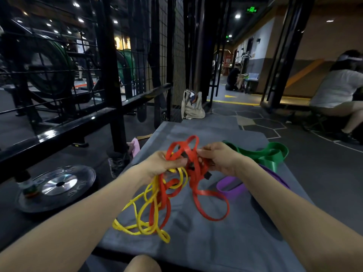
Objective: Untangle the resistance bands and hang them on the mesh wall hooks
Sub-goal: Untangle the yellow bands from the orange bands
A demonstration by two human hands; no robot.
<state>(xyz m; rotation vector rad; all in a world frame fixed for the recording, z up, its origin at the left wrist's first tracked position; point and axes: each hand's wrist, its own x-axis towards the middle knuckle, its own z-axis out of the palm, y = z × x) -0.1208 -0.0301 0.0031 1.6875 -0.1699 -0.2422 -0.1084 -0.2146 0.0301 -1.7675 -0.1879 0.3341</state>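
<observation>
Both hands pinch the red band (193, 160) above the grey worktop (206, 242) — left hand (163, 163) and right hand (218, 158) curled around its knot. Its loops hang toward the viewer, tangled with the yellow band (145, 214). Beyond the knot, green band (273, 154) and purple band (231, 187) lie partly hidden by the right forearm.

Knotted red band (193, 165) and yellow band (143, 216) dangle onto the mat beside flat green band (273, 154) and purple band (231, 188).

I see two bare forearms, no sleeves, watch or rings; left hand (160, 163), right hand (220, 157), a bare knee (142, 264) below.
</observation>
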